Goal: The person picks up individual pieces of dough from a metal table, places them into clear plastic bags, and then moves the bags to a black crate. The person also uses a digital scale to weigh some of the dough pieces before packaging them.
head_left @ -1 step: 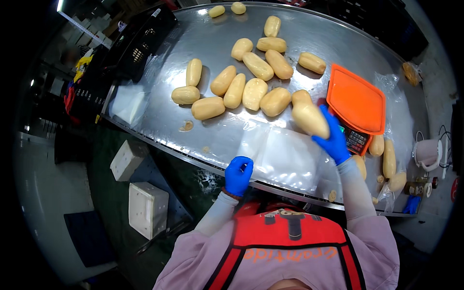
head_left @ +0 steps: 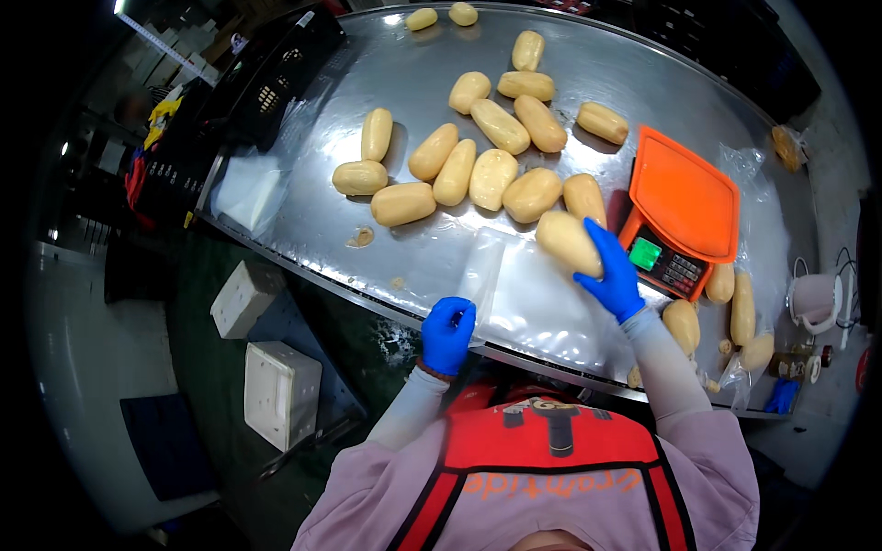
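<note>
In my right hand (head_left: 617,280), gloved in blue, is a peeled pale-yellow vegetable (head_left: 567,242), thick and rounded. Fingers and thumb grip its right end, above the far part of a clear plastic bag (head_left: 551,308) lying flat on the table. My left hand (head_left: 448,335), also in a blue glove, is closed at the table's front edge, pinching the bag's near left corner. Another peeled vegetable (head_left: 584,198) lies just behind the held one. To the right of my right hand stands a weighing scale with an orange pan (head_left: 684,197) and a lit green display (head_left: 645,253).
Several peeled vegetables (head_left: 402,204) lie across the metal table (head_left: 367,275). More of them (head_left: 681,326) are beside the scale. A stack of plastic bags (head_left: 246,193) sits at the left end, near a black crate (head_left: 276,87). White foam boxes (head_left: 283,393) stand below on the left.
My right hand has moved left and slightly nearer, away from the scale, carrying the vegetable over the bag. The scale's display now shows fully. My left hand has hardly moved.
</note>
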The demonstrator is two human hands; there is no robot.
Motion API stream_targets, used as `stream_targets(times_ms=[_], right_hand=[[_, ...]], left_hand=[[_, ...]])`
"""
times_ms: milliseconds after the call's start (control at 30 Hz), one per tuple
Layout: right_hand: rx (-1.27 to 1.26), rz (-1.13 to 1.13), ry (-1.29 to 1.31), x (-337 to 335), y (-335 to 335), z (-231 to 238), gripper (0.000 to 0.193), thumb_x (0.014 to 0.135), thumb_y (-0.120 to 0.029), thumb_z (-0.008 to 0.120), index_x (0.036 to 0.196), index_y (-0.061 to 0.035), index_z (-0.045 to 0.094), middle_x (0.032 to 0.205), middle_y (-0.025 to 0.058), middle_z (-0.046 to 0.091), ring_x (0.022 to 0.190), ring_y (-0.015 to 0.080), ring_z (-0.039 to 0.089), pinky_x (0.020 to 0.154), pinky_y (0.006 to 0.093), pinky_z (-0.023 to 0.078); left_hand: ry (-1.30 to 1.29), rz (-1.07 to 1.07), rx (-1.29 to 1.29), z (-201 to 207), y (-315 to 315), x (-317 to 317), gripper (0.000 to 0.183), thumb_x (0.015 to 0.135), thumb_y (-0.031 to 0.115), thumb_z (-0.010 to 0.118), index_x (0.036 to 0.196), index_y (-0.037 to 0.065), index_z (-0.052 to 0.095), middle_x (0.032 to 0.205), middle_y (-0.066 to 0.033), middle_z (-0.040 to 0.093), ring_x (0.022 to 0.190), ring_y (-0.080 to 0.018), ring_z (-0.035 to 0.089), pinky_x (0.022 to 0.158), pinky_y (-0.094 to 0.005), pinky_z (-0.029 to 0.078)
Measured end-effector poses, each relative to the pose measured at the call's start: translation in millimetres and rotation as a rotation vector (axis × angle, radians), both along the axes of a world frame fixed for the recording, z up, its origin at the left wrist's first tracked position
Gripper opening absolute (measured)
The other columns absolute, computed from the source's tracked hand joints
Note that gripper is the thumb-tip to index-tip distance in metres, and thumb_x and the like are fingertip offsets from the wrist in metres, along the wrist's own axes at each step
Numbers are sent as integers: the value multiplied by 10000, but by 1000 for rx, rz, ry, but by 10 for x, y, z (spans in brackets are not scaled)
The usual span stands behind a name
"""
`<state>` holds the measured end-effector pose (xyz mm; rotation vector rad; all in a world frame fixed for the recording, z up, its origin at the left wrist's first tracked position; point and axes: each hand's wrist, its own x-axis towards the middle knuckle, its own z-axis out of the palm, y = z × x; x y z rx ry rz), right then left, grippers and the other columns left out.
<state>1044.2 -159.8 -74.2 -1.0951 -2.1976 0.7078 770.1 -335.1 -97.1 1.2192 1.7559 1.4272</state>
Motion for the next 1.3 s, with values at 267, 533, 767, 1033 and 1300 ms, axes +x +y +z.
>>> stream_targets(times_ms=[267,533,767,1033,1300], right_hand=[[179,189,-16,-1074,122,-28,689,722,-214,757,1329,-58,471,1270,169,532,1146,361,504,966,433,407],[347,384,-206,-3332,592,-391,907,697,-228,768,1451,-128,273,1159,175,577,1072,340,545,954,423,411],[-39,456,-233,-3373,695,-254,946,641,-265,761,1442,-84,292,1192,207,551,1100,364,531,976,416,394],[-81,-195,351,-878,852,826,793,654,-130,753,1355,-8,402,1203,159,574,1130,276,557,940,374,443],[300,-610,-196,1376,1005,340,871,664,-210,796,1408,-54,370,1234,197,560,1088,355,561,931,396,454]], left_hand=[[-184,93,-67,-142,-314,-406,52,839,24,616,887,5,622,849,-64,598,727,-125,575,656,-251,467],[-162,-252,-188,-248,-246,-135,97,842,87,634,879,0,613,858,-112,607,739,-194,612,674,-286,486],[-158,-465,-267,-382,35,-11,140,853,154,628,869,14,624,826,-110,599,687,-220,603,633,-314,479],[-109,-494,-313,-422,340,80,124,832,150,640,857,28,651,839,-112,626,709,-217,610,646,-309,484],[11,-439,-355,-599,385,510,175,836,195,671,923,44,652,860,-92,633,712,-178,600,652,-298,492]])
